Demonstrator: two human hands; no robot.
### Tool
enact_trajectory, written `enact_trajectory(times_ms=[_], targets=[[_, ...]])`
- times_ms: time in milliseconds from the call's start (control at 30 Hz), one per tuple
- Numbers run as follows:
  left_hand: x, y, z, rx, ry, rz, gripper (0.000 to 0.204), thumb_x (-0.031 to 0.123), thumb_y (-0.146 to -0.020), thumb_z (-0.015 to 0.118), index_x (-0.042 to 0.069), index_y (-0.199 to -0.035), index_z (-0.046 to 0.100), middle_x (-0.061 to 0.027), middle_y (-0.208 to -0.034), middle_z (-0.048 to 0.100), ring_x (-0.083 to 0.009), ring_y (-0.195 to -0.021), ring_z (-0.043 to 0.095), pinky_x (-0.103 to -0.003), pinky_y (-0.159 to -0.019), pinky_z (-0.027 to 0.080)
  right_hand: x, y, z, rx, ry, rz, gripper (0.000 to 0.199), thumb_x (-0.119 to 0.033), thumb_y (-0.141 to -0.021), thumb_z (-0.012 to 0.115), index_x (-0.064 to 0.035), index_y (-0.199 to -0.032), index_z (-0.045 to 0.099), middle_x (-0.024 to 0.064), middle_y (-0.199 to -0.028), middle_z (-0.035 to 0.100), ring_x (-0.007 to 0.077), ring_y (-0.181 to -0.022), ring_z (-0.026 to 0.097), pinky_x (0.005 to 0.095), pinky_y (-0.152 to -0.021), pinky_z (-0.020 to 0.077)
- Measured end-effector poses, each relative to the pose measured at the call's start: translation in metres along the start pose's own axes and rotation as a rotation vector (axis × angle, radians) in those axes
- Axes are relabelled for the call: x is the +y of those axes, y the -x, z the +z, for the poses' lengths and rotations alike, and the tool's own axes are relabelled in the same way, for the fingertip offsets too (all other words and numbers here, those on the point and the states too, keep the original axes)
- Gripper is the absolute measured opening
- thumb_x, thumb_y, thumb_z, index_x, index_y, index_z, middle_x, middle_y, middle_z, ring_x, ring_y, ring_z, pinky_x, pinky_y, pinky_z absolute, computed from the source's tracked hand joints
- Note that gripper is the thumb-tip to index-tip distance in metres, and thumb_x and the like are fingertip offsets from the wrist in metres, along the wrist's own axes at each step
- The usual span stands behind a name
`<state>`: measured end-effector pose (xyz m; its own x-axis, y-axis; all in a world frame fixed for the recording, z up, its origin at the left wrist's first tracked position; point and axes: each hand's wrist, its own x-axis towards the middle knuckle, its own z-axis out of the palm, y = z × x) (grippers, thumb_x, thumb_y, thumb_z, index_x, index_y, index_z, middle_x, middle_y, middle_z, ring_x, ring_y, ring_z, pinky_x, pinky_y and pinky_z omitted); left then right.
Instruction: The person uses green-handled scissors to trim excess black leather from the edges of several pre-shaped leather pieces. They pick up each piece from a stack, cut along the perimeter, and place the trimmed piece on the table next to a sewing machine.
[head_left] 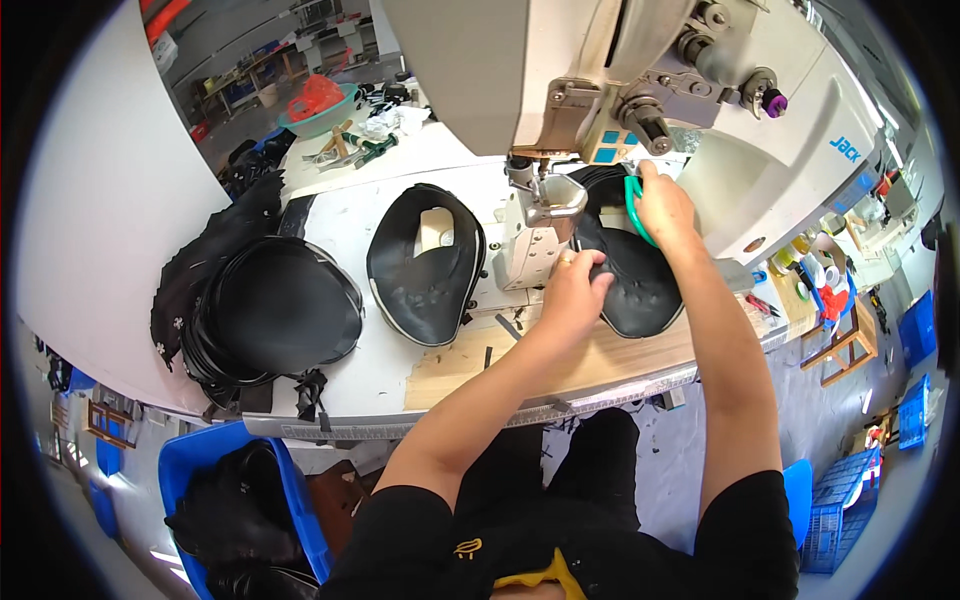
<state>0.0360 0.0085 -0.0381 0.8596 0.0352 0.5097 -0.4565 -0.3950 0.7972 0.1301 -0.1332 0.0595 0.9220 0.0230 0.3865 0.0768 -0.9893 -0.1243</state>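
Observation:
A black leather shoe upper lies at the right side of the sewing machine's post, below the needle area. My left hand is closed at the upper's near-left edge, thumb and fingers pinching it beside the post. In my right hand I grip green-handled scissors over the far part of the same upper. Their blades are hidden near the machine head. Left of the post rests another black upper with a pale inside showing.
The sewing machine overhangs the table. A stack of black leather pieces sits at the left, above a blue bin of black pieces. Small scraps lie near the front edge. Red-handled snips are at the right, tools at the back.

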Motion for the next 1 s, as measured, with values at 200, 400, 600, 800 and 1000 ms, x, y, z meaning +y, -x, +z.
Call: enact_trajectory(times_ms=[200, 400, 600, 800, 1000], targets=[[0.019, 0.070, -0.099, -0.222, -0.054, 0.056, 0.036, 0.015, -0.078, 0.068, 0.004, -0.111, 0.056, -0.0155, -0.121, 0.049, -0.0310, -0.115, 0.046, -0.036, -0.089, 0.042, 0.004, 0.057, -0.038, 0.026, -0.082, -0.085, 0.049, -0.028, -0.076, 0.070, -0.0110, -0.118, 0.050, 0.0181, -0.104, 0.061, 0.0357, -0.090, 0.060, 0.0410, -0.077, 0.0469], [0.008, 0.110, -0.243, 0.041, -0.419, 0.084, 0.031, 0.008, -0.075, 0.068, 0.001, -0.103, 0.057, -0.0181, -0.114, 0.054, -0.0353, -0.105, 0.052, -0.038, -0.089, 0.043, 0.059, 0.164, -0.065, -0.073, -0.439, 0.040, 0.051, -0.010, -0.072, 0.071, -0.0025, -0.118, 0.052, 0.0059, -0.083, 0.058, 0.0161, -0.077, 0.054, 0.0281, -0.072, 0.0439], [-0.021, 0.113, -0.369, 0.502, -0.880, -0.029, 0.021, 0.006, -0.078, 0.063, 0.000, -0.096, 0.059, -0.0157, -0.104, 0.058, -0.0321, -0.098, 0.055, -0.038, -0.086, 0.043, 0.052, 0.225, -0.048, -0.091, -0.793, 0.241, 0.049, -0.001, -0.076, 0.066, -0.0022, -0.121, 0.050, -0.0030, -0.072, 0.044, 0.0049, -0.064, 0.041, 0.0186, -0.057, 0.0347], [-0.026, 0.075, -0.380, 0.574, -1.189, 0.135, 0.023, 0.007, -0.075, 0.064, 0.002, -0.097, 0.059, -0.0136, -0.101, 0.059, -0.0305, -0.095, 0.055, -0.037, -0.083, 0.044, 0.027, 0.245, -0.037, -0.089, -0.797, 0.219, 0.050, -0.001, -0.077, 0.068, -0.0018, -0.123, 0.049, -0.0036, -0.073, 0.044, 0.0052, -0.066, 0.040, 0.0186, -0.058, 0.0342], [-0.066, 0.058, -0.416, 0.557, -1.217, -0.109, 0.021, 0.009, -0.074, 0.065, 0.008, -0.095, 0.063, -0.0092, -0.090, 0.057, -0.0294, -0.088, 0.055, -0.039, -0.077, 0.044, 0.032, 0.264, -0.033, -0.051, -0.786, 0.166, 0.049, 0.004, -0.074, 0.067, -0.0011, -0.119, 0.051, -0.0026, -0.075, 0.043, 0.0061, -0.065, 0.038, 0.0195, -0.058, 0.0345]])
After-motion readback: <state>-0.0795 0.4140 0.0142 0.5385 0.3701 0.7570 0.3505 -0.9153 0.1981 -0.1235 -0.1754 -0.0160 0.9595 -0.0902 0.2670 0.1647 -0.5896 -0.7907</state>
